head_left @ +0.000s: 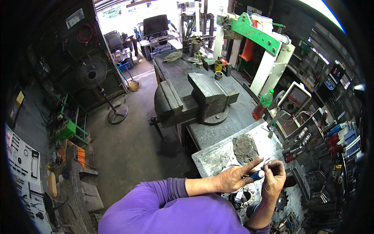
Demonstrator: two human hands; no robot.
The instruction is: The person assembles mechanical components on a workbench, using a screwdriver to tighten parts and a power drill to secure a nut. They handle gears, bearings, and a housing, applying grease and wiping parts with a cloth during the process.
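My left hand point(230, 178) reaches across from a purple sleeve, its index finger stretched out. Between its thumb and fingers it grips a small dark blue cylinder point(257, 175) with a pale end; its exact kind does not show. Close beside it, my right hand point(274, 176) is raised with thumb and fingertips pinched together. What they hold, if anything, is too small to make out. Below the hands lie a round metal part with holes around its ring point(247, 196) and a dark toothed wheel point(282, 201). Past the fingers, a crumpled grey-brown rag point(246, 148) rests on the metal bench top point(210, 158).
A large bench vise point(210, 95) stands ahead. To its right are a bottle of red liquid point(263, 104), a multimeter point(293, 102) and a green-and-white press frame point(255, 33). Several screwdrivers and sockets point(298, 138) fill the right side. A floor fan point(92, 74) stands left.
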